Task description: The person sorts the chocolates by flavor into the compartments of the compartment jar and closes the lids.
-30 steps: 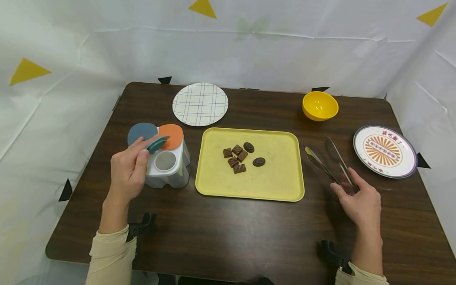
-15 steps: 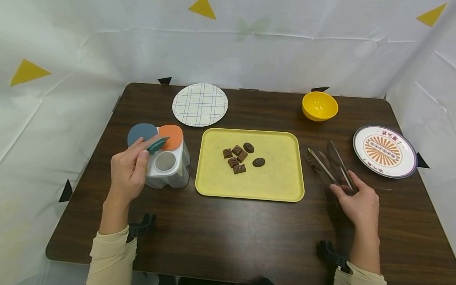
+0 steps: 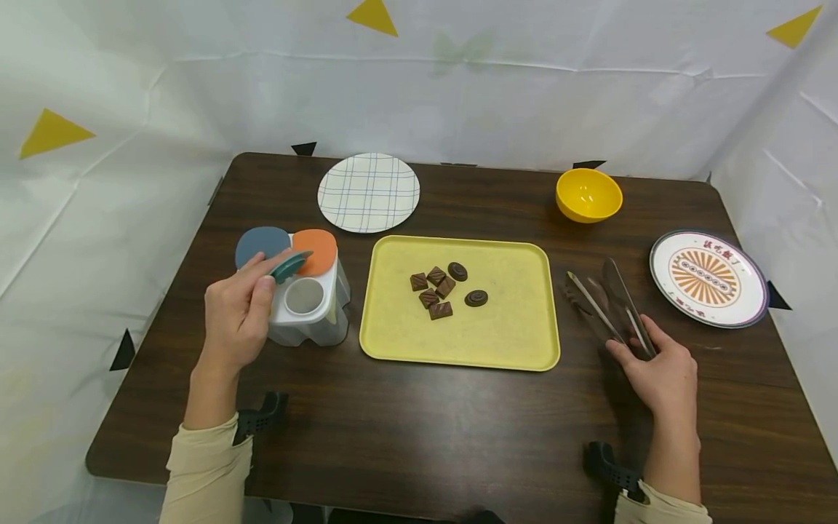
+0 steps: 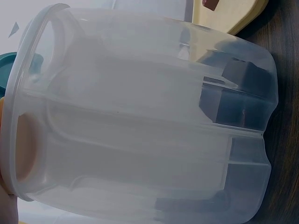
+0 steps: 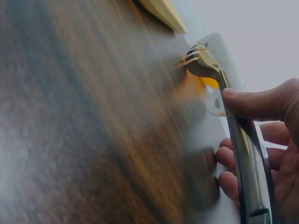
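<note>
My left hand pinched the teal lid of the clear container — flipped up. Right hand was curled round the metal tongs — the yellow tray was just left of it.

the whole dark wooden surface is taken in by the head view from above and in front, looking down and forward toward the white backdrop. the left wrist view is set very close against the side wall of the clear plastic compartment container, which fills its frame; the same container is seen small in the head view. the right wrist view is held low, skimming the surface, with the metal tongs close at the frame's right; these tongs are shared with the head view.
</note>
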Tool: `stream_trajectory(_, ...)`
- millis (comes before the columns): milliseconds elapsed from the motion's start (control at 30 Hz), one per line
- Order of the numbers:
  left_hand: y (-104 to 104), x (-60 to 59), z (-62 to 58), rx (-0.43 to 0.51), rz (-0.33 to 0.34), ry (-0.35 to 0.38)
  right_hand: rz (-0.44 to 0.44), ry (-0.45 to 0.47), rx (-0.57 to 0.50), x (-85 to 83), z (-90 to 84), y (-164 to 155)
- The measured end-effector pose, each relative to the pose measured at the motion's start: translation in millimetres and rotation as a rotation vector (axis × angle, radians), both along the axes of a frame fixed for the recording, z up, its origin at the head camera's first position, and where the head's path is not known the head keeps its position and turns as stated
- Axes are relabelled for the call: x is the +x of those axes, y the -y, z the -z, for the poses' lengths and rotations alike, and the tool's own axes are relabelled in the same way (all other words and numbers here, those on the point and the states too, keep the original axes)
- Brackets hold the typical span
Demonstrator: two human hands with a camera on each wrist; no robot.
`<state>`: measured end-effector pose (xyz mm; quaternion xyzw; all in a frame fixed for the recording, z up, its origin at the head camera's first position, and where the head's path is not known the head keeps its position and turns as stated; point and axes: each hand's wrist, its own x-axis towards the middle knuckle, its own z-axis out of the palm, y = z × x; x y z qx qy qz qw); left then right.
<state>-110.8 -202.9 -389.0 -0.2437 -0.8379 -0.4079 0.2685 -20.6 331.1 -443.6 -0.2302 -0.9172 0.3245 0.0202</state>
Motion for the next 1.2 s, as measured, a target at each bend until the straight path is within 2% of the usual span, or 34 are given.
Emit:
stream_trajectory(267, 0.1, -0.7, 0.8, 0.019, -0.001, -0.002, -0.01, 0.012, 0.004, -1.5, -0.5, -0.7)
stream_trajectory(500, -0.3, -0.5, 3.2, 0.026, 0.011, 0.005, -0.011, 0.061, 0.015, 1.0, -0.2, -1.5)
stream_trajectory(1067, -0.2, -0.9, 0.0, 0.029, 0.017, 0.003, -0.031, 0.079, 0.022, -1.4, -2.1, -5.4)
stream_trajectory(1200, 0.0, -1.1, -1.1, 0.024, 0.015, 0.001, -0.014, 0.049, 0.054, -2.0, -7.8, -2.2)
